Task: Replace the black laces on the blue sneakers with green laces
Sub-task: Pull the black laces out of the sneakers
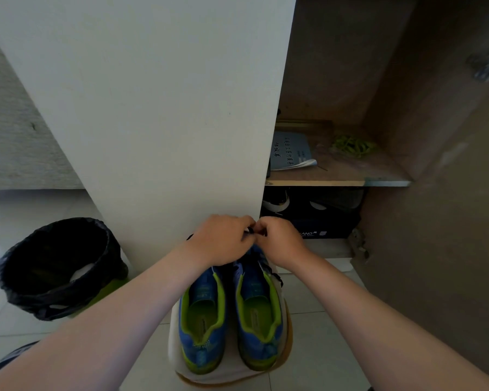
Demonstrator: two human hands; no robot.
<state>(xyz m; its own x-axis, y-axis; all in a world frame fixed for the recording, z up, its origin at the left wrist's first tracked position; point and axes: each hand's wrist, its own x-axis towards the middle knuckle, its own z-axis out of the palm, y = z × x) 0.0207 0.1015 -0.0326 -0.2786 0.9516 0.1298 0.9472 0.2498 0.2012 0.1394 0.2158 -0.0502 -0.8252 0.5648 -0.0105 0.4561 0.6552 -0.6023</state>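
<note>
As I look down past my bare forearms, the blue sneakers [232, 317] sit side by side on a pale stool [223, 375] at six o'clock, heels toward me, lime lining showing. Just beyond them, both hands meet over the toe end. My left hand [222, 239] and right hand [278, 239] are curled, fingertips pinched together on a bit of black lace [250, 231]. I judge this to be the removal step: working the old lace loose. The next move calls for drawing it free of the eyelets, which my hands hide. At nine o'clock stands a bin lined with a black bag [60, 266]. Farther off, at one o'clock, the green laces [352, 145] lie bundled on a wooden shelf [336, 182] in an open cupboard, well apart from the shoes, beside a blue booklet [291, 150].
</note>
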